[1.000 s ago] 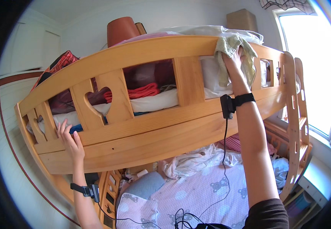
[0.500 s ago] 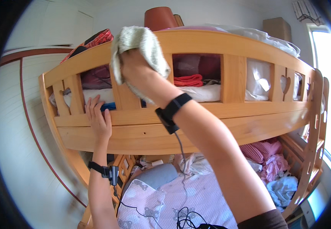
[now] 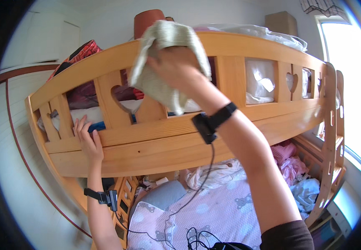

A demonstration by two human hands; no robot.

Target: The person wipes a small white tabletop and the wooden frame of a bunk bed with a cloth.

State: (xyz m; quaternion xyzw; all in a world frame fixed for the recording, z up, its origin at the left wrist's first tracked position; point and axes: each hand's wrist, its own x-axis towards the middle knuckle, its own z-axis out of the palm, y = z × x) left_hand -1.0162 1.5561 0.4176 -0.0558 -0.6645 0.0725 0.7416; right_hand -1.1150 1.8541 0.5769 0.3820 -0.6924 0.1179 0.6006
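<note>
A pale green cloth is draped over the top rail of a wooden bunk bed's guard rail, its lower part hanging in front of the slats. My right hand, slightly blurred, grips the cloth, and its fingertips are partly lost against the folds. Lower down and to the left, my left hand rests on the lower board of the guard rail. Its fingers are stretched upward beside a slat and hold nothing. A bit of blue fabric shows next to that hand.
Bedding in clear plastic fills the upper bunk behind the slats. A reddish-brown tapered object and a cardboard box stand beyond the rail. Below lies the lower bunk's patterned mattress; a wooden ladder is at right.
My right hand and the cloth have moved right along the rail, now covering the opening with the red fabric. My left hand stays at the same spot on the board while the view has shifted.
</note>
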